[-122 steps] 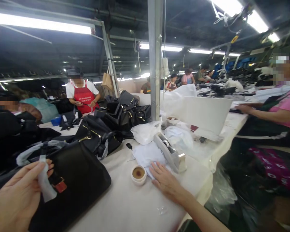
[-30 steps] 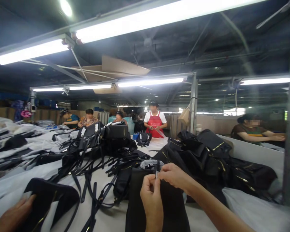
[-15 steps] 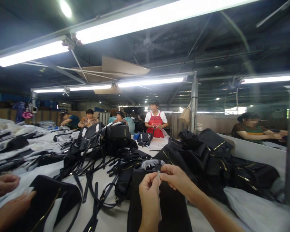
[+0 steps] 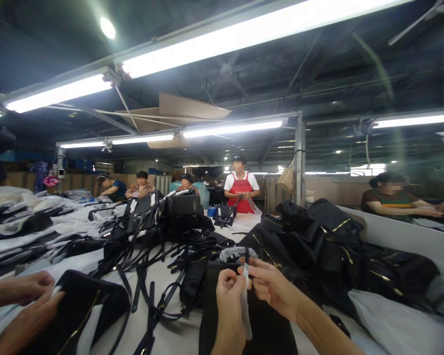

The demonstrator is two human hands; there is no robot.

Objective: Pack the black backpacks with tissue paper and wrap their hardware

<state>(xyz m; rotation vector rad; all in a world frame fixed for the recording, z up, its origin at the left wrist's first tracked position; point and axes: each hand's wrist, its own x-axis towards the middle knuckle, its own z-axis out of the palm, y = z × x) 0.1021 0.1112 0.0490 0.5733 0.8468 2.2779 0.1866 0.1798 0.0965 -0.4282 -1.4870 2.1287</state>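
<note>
A black bag [image 4: 270,320] lies in front of me, with a plastic-wrapped handle [image 4: 231,254] at its far end. Above it, my left hand [image 4: 230,298] pinches a whitish, thin wrapping strip [image 4: 247,320], whose tail hangs down past the palm. My right hand [image 4: 274,283] is closed at the strip's upper end, beside a narrow black strap [image 4: 247,254]. The two hands almost touch at the fingertips. Whether the strip is wound round the strap cannot be made out.
At left, a co-worker's hands [image 4: 33,301] hold another black bag [image 4: 92,296] with a gold zip. Black bags [image 4: 311,241] are heaped at right, beside white sheeting [image 4: 395,315]. Loose straps [image 4: 151,305] cross the table. A person in a red apron [image 4: 240,190] stands opposite.
My right hand has shifted slightly down and right, and more of the whitish strip shows between my hands. The co-worker's hands at left have come together. The whole view has shifted a little.
</note>
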